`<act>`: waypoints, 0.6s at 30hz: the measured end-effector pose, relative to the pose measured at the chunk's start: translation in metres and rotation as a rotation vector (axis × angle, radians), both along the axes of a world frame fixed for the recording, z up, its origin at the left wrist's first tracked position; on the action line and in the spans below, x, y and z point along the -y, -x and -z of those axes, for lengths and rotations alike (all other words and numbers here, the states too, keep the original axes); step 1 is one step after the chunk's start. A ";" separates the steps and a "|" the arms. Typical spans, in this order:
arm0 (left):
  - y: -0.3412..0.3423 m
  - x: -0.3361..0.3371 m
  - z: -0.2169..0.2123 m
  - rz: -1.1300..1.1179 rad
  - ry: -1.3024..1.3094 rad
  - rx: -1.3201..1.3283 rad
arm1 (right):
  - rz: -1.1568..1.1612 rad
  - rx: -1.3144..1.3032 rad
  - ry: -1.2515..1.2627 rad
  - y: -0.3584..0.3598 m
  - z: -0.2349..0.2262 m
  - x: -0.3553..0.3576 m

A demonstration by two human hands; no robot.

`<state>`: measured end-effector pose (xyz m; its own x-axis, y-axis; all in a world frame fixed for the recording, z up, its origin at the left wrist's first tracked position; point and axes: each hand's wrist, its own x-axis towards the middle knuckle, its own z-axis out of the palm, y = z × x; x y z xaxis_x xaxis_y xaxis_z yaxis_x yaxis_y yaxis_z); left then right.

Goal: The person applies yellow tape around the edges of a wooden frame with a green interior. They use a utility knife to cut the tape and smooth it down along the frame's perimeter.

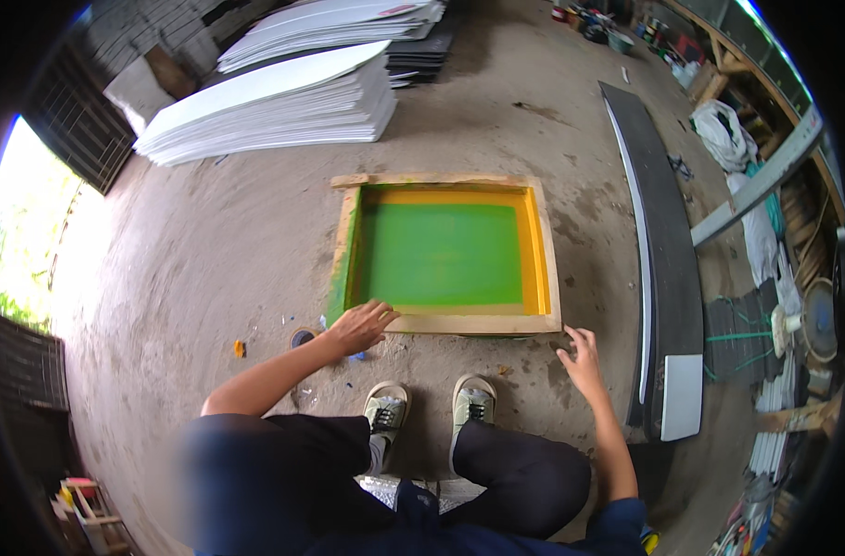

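Observation:
In front of my feet a shallow wooden screen-printing frame (459, 323) lies on the floor, with green mesh (441, 255) across it and yellow and green stains on its inner sides. At the frame's near left corner is my left hand (362, 327), its fingers loosely bent over the near rail and holding nothing I can see. Whether they touch the wood I cannot tell. Just outside the near right corner is my right hand (582, 360), empty, with fingers apart and slightly curled, the fingertips close to the corner.
Tall stacks of white sheets (274, 111) stand at the far left. A long dark board (659, 241) lies to the right, a white piece (682, 397) on its near end. Beside it stands a fan (816, 320). A small round dark object (302, 337) lies near my left wrist.

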<state>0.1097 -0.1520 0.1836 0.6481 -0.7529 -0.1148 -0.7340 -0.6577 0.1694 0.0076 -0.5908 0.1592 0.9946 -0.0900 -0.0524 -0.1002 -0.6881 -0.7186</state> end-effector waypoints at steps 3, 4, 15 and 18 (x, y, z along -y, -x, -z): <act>0.014 -0.033 -0.023 -0.103 0.041 -0.006 | -0.075 0.014 0.025 0.006 -0.053 -0.005; 0.020 -0.047 -0.032 -0.217 0.077 -0.024 | -0.108 0.021 0.028 0.003 -0.069 -0.011; 0.110 -0.182 0.033 -1.003 0.598 0.028 | -0.715 0.124 0.485 -0.065 -0.132 -0.185; 0.123 -0.172 0.072 -1.041 0.577 0.048 | -0.838 0.078 0.647 -0.072 -0.087 -0.235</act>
<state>-0.0130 0.0204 0.1116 0.9726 0.2048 0.1096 0.0934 -0.7770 0.6225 0.0794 -0.3553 0.2458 0.7506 0.6377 -0.1728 0.6138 -0.7699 -0.1749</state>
